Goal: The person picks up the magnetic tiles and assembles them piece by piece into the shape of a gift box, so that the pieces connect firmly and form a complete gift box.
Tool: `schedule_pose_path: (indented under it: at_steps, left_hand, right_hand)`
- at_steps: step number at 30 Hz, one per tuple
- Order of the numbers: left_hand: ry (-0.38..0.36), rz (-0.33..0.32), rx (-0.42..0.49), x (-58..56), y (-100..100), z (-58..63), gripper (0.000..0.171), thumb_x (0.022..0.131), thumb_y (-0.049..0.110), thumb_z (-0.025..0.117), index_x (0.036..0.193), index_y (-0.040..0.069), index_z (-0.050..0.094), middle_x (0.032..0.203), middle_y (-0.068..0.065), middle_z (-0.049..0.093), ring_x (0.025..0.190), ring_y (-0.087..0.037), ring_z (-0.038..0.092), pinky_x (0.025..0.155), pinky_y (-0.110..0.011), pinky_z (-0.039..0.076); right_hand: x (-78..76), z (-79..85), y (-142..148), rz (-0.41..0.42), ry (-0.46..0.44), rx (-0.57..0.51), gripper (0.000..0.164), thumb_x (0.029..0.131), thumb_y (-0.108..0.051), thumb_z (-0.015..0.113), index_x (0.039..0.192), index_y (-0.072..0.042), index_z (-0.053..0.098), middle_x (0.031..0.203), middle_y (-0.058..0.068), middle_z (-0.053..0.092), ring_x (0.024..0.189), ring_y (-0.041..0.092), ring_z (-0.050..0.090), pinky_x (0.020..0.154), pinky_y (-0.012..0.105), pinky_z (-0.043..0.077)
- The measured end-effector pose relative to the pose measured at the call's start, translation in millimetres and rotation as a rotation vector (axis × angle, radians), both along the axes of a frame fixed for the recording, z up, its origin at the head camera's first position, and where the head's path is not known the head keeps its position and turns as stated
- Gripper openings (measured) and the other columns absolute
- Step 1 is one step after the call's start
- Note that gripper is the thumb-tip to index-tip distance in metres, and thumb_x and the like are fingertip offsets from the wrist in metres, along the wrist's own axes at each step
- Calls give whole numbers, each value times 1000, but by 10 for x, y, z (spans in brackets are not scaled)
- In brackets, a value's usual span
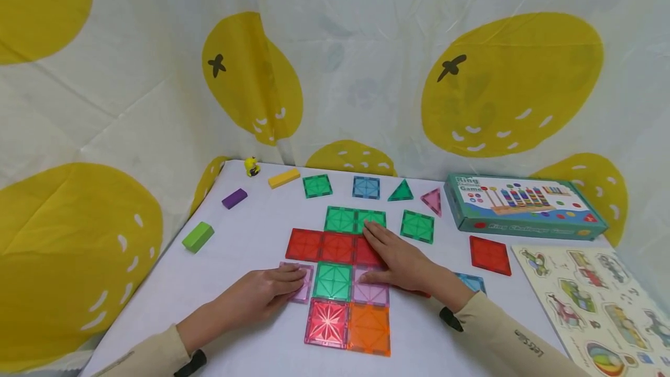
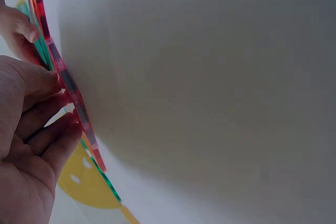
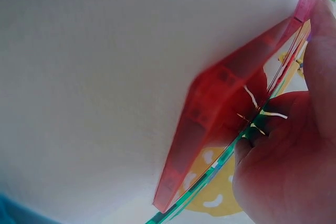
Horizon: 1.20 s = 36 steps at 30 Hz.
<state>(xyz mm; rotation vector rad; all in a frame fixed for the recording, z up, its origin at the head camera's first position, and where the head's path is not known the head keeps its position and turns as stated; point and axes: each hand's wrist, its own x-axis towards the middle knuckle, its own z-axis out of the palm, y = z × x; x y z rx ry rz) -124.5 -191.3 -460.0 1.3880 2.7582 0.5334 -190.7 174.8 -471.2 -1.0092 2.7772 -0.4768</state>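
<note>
Flat translucent square magnetic tiles lie joined in a cluster mid-table. My left hand (image 1: 264, 288) rests its fingertips on a lilac tile (image 1: 307, 288) at the cluster's left side; in the left wrist view, the thumb and fingers touch the tile edges. My right hand (image 1: 405, 258) lies across the right red tile (image 1: 368, 255), fingertips at a green tile (image 1: 370, 215) and thumb over another lilac tile (image 1: 370, 294). Between the hands sits a green tile (image 1: 333, 281), with a starred red-pink tile (image 1: 327, 323) and an orange tile (image 1: 369, 330) nearer me. In the right wrist view a red tile (image 3: 191, 129) is close.
Loose tiles lie behind and right, including a green square (image 1: 417, 226), a green triangle (image 1: 401, 191) and a red square (image 1: 490, 255). A game box (image 1: 528, 205) and a picture puzzle board (image 1: 565, 284) are at right. Purple (image 1: 234, 198) and green blocks (image 1: 198, 237) stand left.
</note>
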Motion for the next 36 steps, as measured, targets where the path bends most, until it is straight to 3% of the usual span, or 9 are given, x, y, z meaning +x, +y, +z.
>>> schedule_pose_path:
  at_steps: [7,14,18,22,28,32,36]
  left_hand:
    - [-2,19,-13,-42,68,-3,46,98,16,79,141,6,68,147,-7,62,139,-26,55,101,-39,53]
    - [20,10,30,-102,57,-26,44,96,17,82,137,7,71,143,-6,65,135,-22,59,99,-37,54]
    - [65,-38,116,-212,62,-51,42,94,18,83,134,9,74,140,-4,68,132,-18,61,99,-38,55]
    - [93,-88,161,-410,139,-36,45,94,21,83,136,8,72,143,-5,65,136,-23,58,103,-43,53]
    - [31,-96,74,-726,399,-18,71,98,40,77,155,5,53,163,-10,46,151,-31,38,114,-48,43]
    - [-48,-71,-27,-828,547,-52,84,100,56,67,165,9,38,172,-5,29,157,-27,25,119,-48,35]
    - [-92,-72,-84,-868,619,-103,87,102,60,61,166,9,33,174,-6,22,159,-28,20,122,-49,30]
  right_hand:
    - [-2,-8,2,-4,5,12,109,91,-72,66,168,-5,25,175,12,17,158,35,18,112,54,44]
    - [-6,-15,-1,0,8,3,109,91,-71,67,167,-5,26,175,13,18,158,36,19,112,55,44]
    - [-10,-21,12,-3,8,15,110,91,-73,65,168,-6,24,175,12,16,158,34,18,113,54,43]
    - [-8,-23,19,-4,12,21,111,91,-75,64,168,-6,24,175,11,15,159,33,18,114,54,42]
    - [6,-18,13,-14,0,31,110,91,-75,64,169,-8,24,176,10,15,159,32,16,116,53,40]
    - [11,2,-6,-15,1,44,110,91,-76,63,169,-8,24,176,9,16,159,31,16,117,53,38]
    - [-7,45,20,-5,4,40,108,92,-73,64,168,-7,26,175,10,18,158,32,21,116,53,39]
